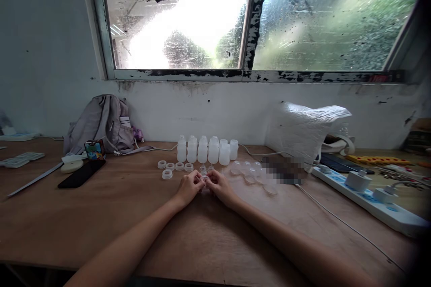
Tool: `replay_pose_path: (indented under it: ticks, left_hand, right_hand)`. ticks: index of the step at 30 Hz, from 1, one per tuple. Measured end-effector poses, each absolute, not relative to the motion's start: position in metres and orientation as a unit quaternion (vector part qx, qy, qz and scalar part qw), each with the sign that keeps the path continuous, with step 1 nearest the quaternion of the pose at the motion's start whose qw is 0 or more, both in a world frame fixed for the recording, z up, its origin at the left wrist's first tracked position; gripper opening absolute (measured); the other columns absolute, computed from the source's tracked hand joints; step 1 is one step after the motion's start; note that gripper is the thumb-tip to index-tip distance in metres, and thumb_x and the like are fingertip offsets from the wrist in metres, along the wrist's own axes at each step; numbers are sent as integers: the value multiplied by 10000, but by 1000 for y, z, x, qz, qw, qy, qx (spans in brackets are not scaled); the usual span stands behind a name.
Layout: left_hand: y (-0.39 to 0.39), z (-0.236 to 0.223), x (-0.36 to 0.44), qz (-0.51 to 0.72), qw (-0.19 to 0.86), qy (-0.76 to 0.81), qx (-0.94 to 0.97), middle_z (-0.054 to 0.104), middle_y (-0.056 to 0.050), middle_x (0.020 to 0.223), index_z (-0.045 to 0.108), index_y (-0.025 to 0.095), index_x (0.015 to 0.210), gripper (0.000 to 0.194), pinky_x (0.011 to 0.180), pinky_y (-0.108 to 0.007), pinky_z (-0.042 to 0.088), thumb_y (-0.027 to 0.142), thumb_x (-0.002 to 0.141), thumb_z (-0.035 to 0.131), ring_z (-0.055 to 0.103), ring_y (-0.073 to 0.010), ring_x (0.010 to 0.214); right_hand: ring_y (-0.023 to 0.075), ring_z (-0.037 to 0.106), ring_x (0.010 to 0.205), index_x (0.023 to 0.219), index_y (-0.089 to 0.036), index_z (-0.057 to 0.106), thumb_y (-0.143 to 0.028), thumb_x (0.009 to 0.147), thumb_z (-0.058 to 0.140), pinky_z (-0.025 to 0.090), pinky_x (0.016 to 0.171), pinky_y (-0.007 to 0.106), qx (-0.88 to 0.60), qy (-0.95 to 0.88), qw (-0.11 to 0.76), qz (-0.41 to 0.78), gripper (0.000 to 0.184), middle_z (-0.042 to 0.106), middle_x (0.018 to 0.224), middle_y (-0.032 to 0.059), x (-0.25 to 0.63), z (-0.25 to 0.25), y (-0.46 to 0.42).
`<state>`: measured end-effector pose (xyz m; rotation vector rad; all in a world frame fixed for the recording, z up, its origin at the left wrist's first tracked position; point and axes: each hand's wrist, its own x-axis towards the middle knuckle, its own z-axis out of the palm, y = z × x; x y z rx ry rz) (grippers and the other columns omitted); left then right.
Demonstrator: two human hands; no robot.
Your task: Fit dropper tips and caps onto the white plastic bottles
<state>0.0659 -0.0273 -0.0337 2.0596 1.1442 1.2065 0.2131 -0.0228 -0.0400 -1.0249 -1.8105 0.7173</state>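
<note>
Holding small clear piece (204,179) just below frame centre, between nearly closed fingertips of left hand (188,188) and right hand (220,186). Could slip if pinched unevenly, or topple upright clear parts (203,169) behind if nudged.

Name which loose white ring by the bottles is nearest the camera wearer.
The front ring. It sits alone, toward the left of the group; the other four rings form a rough row behind it.
</note>
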Motion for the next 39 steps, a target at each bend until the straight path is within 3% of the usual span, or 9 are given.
replay_pose_path:
  ticks: [30, 39]
  left_hand:
    - [-24, -33, 65, 439, 228, 418, 762, 533, 50, 512, 451, 181, 691, 56, 480, -188, 355, 233, 711, 445, 505, -97, 472]
    - [-24, -33, 64, 425, 250, 402, 771, 535, 50, 538, 452, 178, 715, 64, 481, -183, 362, 242, 712, 457, 513, -94, 483]
  right_hand:
    - [91, 447, 442, 857, -174, 516, -309, 759, 450, 342, 433, 196, -421, -760, 443, 223, 180, 480, 504, -40, 210, -38, -25]
    - [87, 408, 468, 766, -176, 512, -288, 750, 459, 319, 463, 198, -421, -768, 450, 173, 126, 446, 515, -45, 209, -37, -27]
